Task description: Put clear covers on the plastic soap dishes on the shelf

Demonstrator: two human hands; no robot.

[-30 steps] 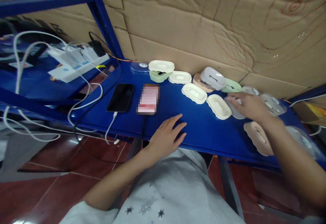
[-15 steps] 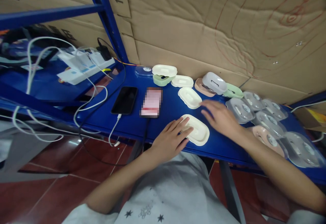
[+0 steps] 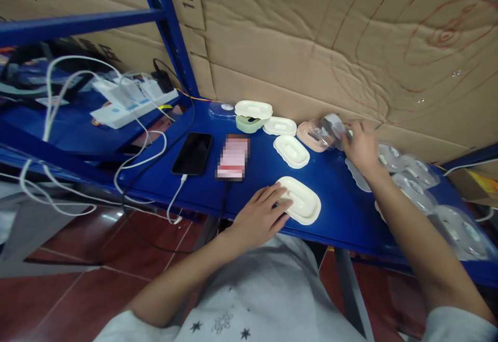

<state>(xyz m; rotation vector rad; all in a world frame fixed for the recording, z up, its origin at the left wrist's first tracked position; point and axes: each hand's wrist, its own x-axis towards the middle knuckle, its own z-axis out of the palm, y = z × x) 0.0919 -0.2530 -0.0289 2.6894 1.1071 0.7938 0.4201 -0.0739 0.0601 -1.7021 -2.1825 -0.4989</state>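
Note:
My left hand (image 3: pixel 261 216) rests flat on the blue shelf (image 3: pixel 338 196), fingertips touching the near cream oval tray (image 3: pixel 301 206). My right hand (image 3: pixel 360 147) reaches to the back of the shelf and grips a clear plastic lid (image 3: pixel 330 128) tilted over a pink tray (image 3: pixel 309 135). A second cream tray (image 3: pixel 291 150) lies between the hands. A third cream tray (image 3: pixel 279 125) and a cream lid stacked on a green tray (image 3: pixel 251 115) sit further left along the cardboard wall.
Two phones (image 3: pixel 193 152) (image 3: pixel 232 156) lie on charge at the shelf's left. A power strip (image 3: pixel 132 98) with white cables sits on the lower left shelf. Several clear lids (image 3: pixel 418 176) crowd the shelf's right end. Cardboard (image 3: pixel 330 46) backs the shelf; a blue upright (image 3: pixel 171 30) stands left.
My right hand moved from the shelf's middle back to the wall and took hold of the clear lid, tipping it up. My left hand stayed on the near cream tray.

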